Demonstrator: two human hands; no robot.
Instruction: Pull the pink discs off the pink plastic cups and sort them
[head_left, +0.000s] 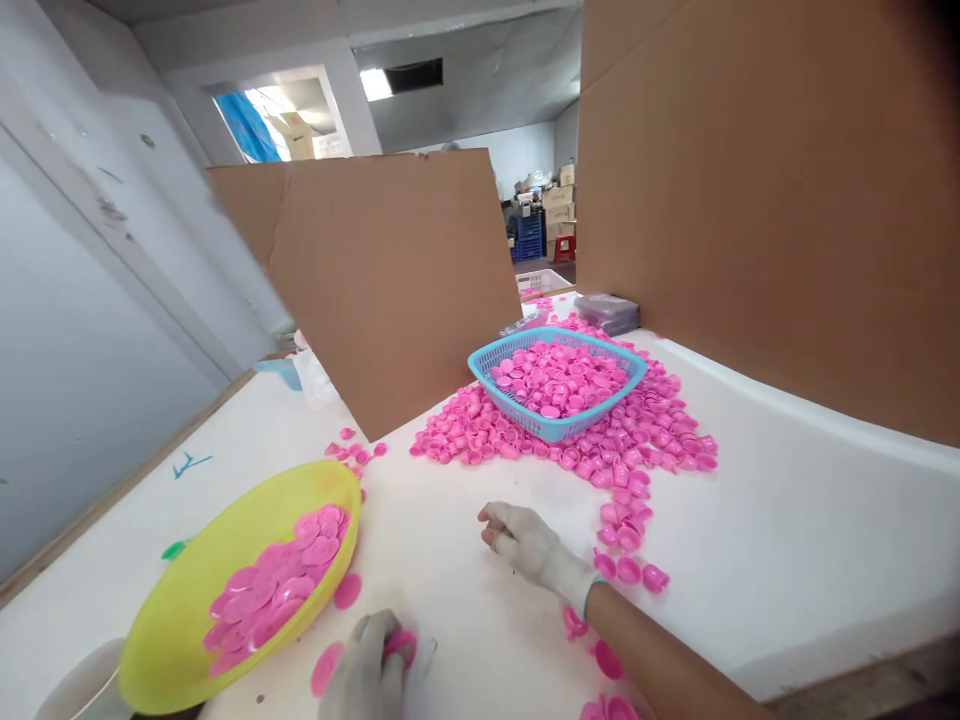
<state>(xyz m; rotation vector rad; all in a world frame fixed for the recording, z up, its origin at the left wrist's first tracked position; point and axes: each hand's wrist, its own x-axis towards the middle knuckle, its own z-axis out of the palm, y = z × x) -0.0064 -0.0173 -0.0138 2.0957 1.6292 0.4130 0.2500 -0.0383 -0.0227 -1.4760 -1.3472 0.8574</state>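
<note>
A person works at a white bench (765, 560) strewn with small bright pink plastic pieces, both hands in pale, thin gloves. The left hand (366, 668), low and near the bench's close edge, is slightly blurred; its fingers are closed around a small pink piece (403, 647), just above the bench top or touching it, I cannot tell which. Two flat pink discs (347, 591) lie just beside that hand, between it and a wide yellow bowl (225, 520). The bowl looks tilted and holds a heap of overlapping pink discs (274, 590) on its side nearer the hand. The right hand (534, 550) reaches in from the right, over the middle of the bench, its fingers loosely curled and pointing left; whether they grip anything I cannot tell. By its wrist, a trail of little pink cups (628, 571) leads back to a broad, loose pile (645, 440). Amid this pile sits a light blue basket (553, 430) with slotted sides, filled with more pink pieces (559, 378). Behind it, near the foot of a tall cardboard wall (765, 200), is a stack of clear plastic (609, 313). Another cardboard sheet (390, 290) stands tilted behind the yellow bowl. Far back are stacked boxes (559, 205), blue crates (529, 235) and a red stool (565, 247).
</note>
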